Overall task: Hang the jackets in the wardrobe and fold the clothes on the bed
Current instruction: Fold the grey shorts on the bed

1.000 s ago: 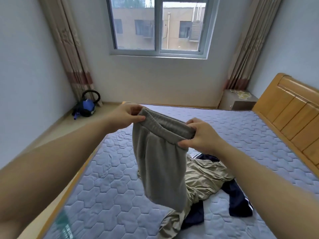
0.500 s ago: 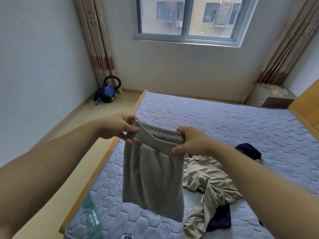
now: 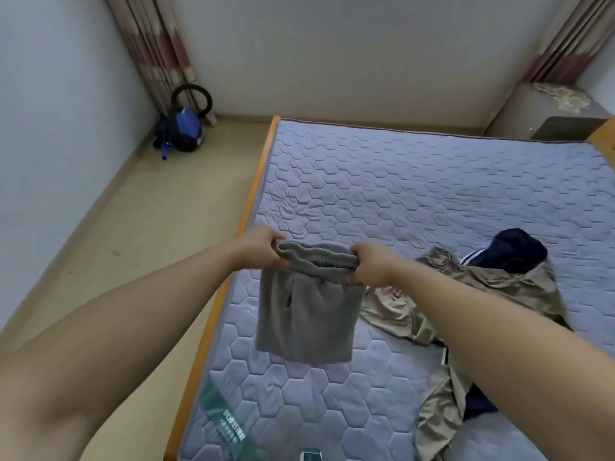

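The fingers [image 3: 279, 258] of the left hand [image 3: 263, 251] are curling over one end of the elastic waistband [image 3: 316, 262], and those of the right hand [image 3: 369, 265] are pinching the other end, thumbs tucked under the gathered cloth. Between them the grey trousers [image 3: 306, 317] are hanging flat.

A second ago both hands were holding this waistband high; now they are coming down and the trousers are dropping toward the mattress [image 3: 399, 194], over its orange-trimmed edge on the person's left. Whether the hem is touching the quilting yet I cannot tell. The grip itself is staying the same.

This probably means the shaking-out is finishing and the laying-flat is beginning, so the first fold is close.

Further in on the mattress, on the person's right, a tan garment [image 3: 472, 294] is lying crumpled over a navy garment [image 3: 514, 254], both unfolded. Beyond the mattress's far left corner a blue vacuum cleaner [image 3: 184, 129] is sitting on the floor.
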Action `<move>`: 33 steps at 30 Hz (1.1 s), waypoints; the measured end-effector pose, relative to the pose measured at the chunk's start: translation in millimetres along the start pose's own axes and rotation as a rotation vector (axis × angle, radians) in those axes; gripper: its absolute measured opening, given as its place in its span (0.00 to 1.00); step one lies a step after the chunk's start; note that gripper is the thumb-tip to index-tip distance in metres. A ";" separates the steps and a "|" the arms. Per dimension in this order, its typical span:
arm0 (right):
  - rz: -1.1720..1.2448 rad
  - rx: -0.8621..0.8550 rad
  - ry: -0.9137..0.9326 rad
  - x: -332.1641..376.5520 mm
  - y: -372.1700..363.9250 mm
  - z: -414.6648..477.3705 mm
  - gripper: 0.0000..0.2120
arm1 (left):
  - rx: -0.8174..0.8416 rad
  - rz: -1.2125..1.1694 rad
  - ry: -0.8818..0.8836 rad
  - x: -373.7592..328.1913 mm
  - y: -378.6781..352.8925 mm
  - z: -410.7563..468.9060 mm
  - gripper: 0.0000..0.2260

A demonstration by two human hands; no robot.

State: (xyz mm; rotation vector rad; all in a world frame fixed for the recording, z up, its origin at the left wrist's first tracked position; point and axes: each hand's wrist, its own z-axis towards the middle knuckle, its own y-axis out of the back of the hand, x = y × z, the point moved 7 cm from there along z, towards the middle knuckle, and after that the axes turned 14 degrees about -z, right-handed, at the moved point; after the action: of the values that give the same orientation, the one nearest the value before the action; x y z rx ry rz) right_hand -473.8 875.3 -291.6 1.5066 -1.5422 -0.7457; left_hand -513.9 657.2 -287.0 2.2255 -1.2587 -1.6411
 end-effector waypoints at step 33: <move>-0.251 0.190 0.109 118.6 -394.7 34.5 0.13 | 0.260 0.482 -0.106 367.3 -202.9 -33.4 0.09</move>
State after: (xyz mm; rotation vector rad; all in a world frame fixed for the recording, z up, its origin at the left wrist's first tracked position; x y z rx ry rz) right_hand -302.3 713.1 -631.2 1.8754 -1.3891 -0.6586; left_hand -346.8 534.3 -653.3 1.7625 -1.9460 -1.4854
